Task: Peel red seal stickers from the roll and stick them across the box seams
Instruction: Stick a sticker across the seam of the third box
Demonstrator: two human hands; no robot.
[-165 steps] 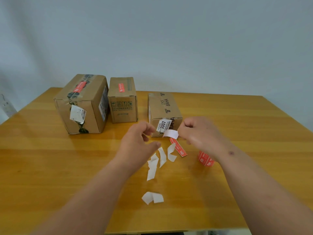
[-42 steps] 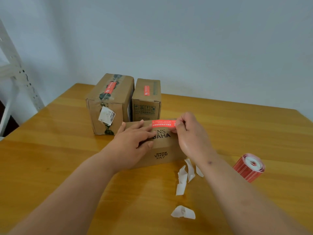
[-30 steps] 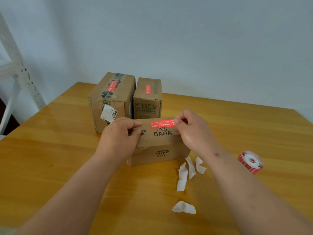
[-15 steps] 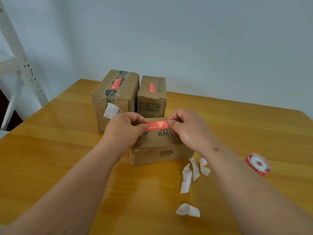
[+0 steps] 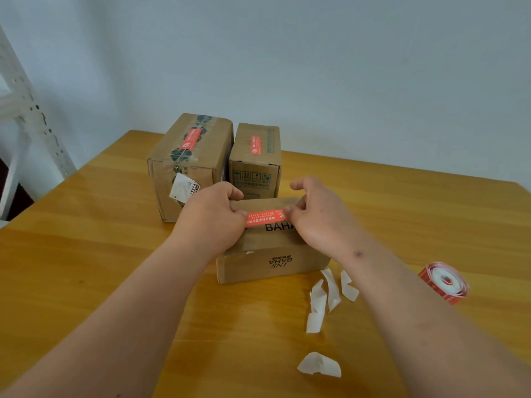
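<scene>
A small cardboard box (image 5: 270, 265) printed "INS BAHA" lies in front of me on the wooden table (image 5: 86, 254). A red seal sticker (image 5: 265, 218) stretches across its top. My left hand (image 5: 211, 219) pinches the sticker's left end and my right hand (image 5: 313, 222) pinches its right end, both resting on the box top. The roll of red stickers (image 5: 444, 281) lies on the table to the right, away from both hands.
Two taller cardboard boxes stand behind, a large one (image 5: 189, 165) and a narrower one (image 5: 255, 159), each with a red sticker on top. White backing scraps (image 5: 327, 294) litter the table near my right arm. A white metal rack (image 5: 26, 116) stands at the left.
The box was turned and pulled closer. My left hand went from holding the box to pinching the sticker's left end, and the sticker came down onto the box top.
</scene>
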